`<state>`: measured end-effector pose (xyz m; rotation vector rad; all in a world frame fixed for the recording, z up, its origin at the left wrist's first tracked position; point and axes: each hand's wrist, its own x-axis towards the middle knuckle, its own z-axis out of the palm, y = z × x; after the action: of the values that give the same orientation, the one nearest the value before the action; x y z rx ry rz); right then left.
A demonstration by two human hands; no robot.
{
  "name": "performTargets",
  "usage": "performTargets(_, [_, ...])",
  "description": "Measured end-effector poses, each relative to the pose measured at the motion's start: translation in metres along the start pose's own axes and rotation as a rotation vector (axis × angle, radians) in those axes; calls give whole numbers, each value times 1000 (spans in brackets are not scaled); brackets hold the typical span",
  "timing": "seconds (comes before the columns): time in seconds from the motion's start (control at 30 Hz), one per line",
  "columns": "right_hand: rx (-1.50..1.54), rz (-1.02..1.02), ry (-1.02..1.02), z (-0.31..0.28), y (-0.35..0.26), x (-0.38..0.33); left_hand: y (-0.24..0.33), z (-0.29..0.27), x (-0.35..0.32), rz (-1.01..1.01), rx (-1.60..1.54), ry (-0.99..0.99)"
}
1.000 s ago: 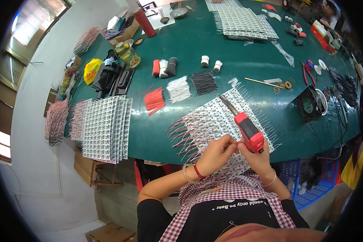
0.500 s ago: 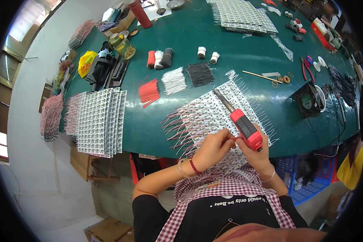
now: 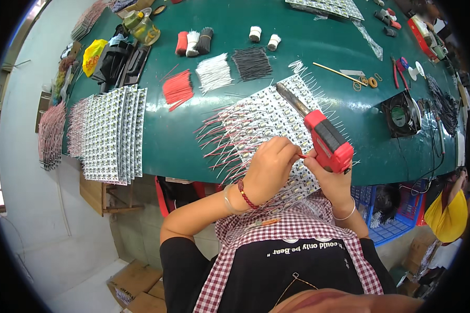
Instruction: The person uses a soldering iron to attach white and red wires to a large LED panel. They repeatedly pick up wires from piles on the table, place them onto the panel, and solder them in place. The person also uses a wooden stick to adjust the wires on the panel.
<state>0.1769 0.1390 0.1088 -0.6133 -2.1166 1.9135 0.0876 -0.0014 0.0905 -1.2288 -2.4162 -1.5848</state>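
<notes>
My right hand (image 3: 333, 183) is wrapped round a red and black soldering gun (image 3: 330, 140), its metal barrel pointing away over the circuit board panel (image 3: 270, 101). Close beside it, my left hand (image 3: 269, 169) is closed in a pinch on a short red wire (image 3: 303, 156), which reaches toward my right thumb. The panel lies at the table's near edge, under both hands. Red and white wires (image 3: 222, 133) stick out in rows along its left side, and white wires (image 3: 331, 107) along its right. My hands hide part of its near end.
Beyond the panel lie piles of red wires (image 3: 177, 89), white wires (image 3: 214, 73) and black wires (image 3: 251, 63). Panels (image 3: 107, 135) stand stacked at left. To the right are a wooden stick (image 3: 339, 73), pliers (image 3: 398, 73) and a black fan (image 3: 402, 116).
The whole view has shifted, so the table sits higher in the picture. My hands stay close together, the left one still pinching the red wire and the right one holding the soldering gun.
</notes>
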Motion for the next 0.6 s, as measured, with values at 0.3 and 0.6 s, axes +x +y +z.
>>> performTargets(0.3, [114,107,-23,-15,-21,30,-100,-48,40,83,371,91])
performTargets(0.6, [121,268,-32,-1,-6,48,-143,-52,50,357,480,-155])
